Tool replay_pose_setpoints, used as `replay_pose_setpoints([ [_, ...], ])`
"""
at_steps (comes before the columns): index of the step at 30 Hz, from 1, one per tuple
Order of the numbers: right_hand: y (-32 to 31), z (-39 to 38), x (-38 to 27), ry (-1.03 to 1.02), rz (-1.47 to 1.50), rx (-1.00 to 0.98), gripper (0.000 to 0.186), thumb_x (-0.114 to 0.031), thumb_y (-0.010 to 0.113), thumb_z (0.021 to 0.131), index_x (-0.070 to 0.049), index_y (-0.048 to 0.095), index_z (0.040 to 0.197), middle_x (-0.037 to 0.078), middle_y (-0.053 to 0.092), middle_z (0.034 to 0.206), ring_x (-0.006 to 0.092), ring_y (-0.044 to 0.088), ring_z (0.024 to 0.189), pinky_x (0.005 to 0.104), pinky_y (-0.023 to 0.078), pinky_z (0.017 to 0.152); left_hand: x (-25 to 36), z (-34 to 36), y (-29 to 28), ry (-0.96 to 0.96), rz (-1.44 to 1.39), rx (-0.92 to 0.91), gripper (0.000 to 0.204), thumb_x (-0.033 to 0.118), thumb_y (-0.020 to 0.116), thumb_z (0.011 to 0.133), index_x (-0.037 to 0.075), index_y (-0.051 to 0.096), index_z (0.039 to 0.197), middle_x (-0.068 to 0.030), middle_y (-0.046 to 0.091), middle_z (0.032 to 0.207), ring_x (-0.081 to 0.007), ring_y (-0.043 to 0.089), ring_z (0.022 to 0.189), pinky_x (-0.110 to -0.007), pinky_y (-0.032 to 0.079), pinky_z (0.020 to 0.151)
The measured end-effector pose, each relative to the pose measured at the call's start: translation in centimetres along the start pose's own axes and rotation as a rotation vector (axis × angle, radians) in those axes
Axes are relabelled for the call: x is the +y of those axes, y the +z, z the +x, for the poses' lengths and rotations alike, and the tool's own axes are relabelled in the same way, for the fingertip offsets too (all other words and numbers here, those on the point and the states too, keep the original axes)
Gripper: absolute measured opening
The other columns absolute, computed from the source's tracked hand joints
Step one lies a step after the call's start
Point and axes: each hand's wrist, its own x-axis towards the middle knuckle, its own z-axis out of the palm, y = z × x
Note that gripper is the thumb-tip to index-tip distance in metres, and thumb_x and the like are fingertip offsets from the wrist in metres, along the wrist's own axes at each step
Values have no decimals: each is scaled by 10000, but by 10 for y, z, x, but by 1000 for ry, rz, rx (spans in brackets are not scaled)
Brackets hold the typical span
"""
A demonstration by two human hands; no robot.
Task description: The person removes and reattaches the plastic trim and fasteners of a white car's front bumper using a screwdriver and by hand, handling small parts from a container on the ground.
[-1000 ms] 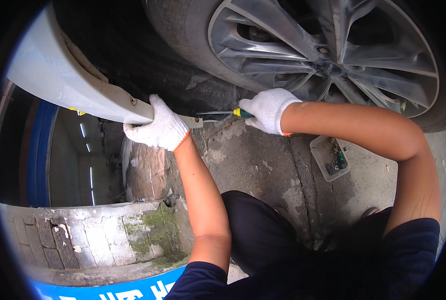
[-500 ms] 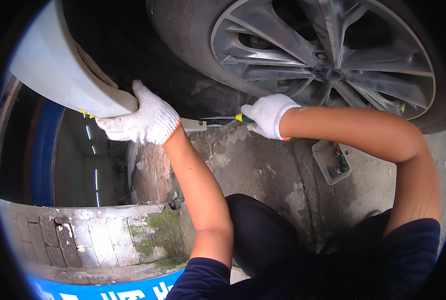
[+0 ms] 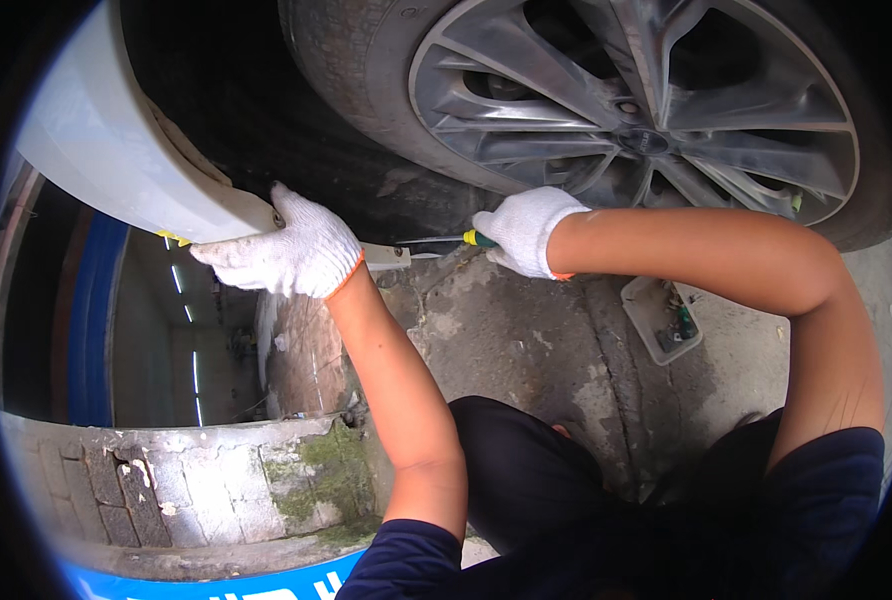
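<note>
Head view. Both hands wear white knit gloves with orange cuffs and work well apart from each other, under the lower side of a car wheel point(image 3: 643, 140).

Left hand point(image 3: 304, 250): clamped on the lower end of a curved white panel point(image 3: 116, 150), thumb over the upper face, fingers along the underside. Panel sweeps down from upper left to the glove. Small yellow piece point(image 3: 174, 238) at its lower edge, just beyond the fingertips. Pale strip point(image 3: 391, 256) with a hole shows to the right of the wrist; cannot tell whether it joins the panel behind the glove.

Right hand point(image 3: 534, 232): closed round the yellow-and-green handle of a screwdriver point(image 3: 474, 239). Shaft points left, nearly level, its visible end just above the pale strip. Contact at the tip cannot be told.

Around: dark tyre point(image 3: 351, 70) above both hands; black liner point(image 3: 216, 80) between tyre and panel. Stained concrete ground point(image 3: 506, 340) below. Clear plastic tub point(image 3: 658, 345) on it, below the right forearm, small items inside, some green. Mossy block wall point(image 3: 326, 470) at lower left.
</note>
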Motion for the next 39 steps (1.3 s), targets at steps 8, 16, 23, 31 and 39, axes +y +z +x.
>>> replay_pose_setpoints([
  [8, 1, -2, -2, 2, 11, -4, 329, -309, 577, 915, -73, 591, 1143, 184, 702, 887, 394, 678, 828, 507, 532, 718, 6, 1, -2, 26, -28, 9, 1123, 209, 853, 700, -81, 115, 1496, -344, 377, 1368, -484, 501, 1197, -553, 499, 940],
  [16, 3, 0, -3, -13, 31, 11, 320, -302, 584, 909, -68, 607, 1125, 179, 706, 907, 386, 683, 847, 505, 539, 729, 1, 1, 6, -21, -58, 23, 1128, 205, 851, 694, -91, 112, 1494, -339, 382, 1386, -463, 513, 1222, -522, 513, 966],
  [23, 3, -1, 0, -15, 56, 10, 327, -305, 586, 905, -66, 608, 1125, 179, 708, 915, 388, 684, 852, 506, 542, 737, 3, -6, 2, -79, -107, -53, 1134, 201, 834, 696, -82, 89, 1504, -320, 370, 1402, -441, 549, 1191, -491, 543, 953],
  [31, 9, -3, -1, 1, 68, 24, 344, -305, 582, 908, -60, 599, 1149, 190, 707, 913, 393, 685, 854, 504, 541, 737, -14, -14, 16, -106, -100, -43, 1155, 215, 838, 677, -54, 95, 1519, -299, 369, 1438, -426, 577, 1169, -482, 558, 932],
  [39, 12, -6, -4, 26, 118, 5, 367, -304, 572, 914, -50, 588, 1179, 196, 709, 931, 401, 682, 860, 505, 536, 745, -21, -13, 14, -75, -197, -22, 1198, 264, 877, 637, -40, 129, 1522, -287, 397, 1423, -416, 589, 1155, -486, 560, 903],
])
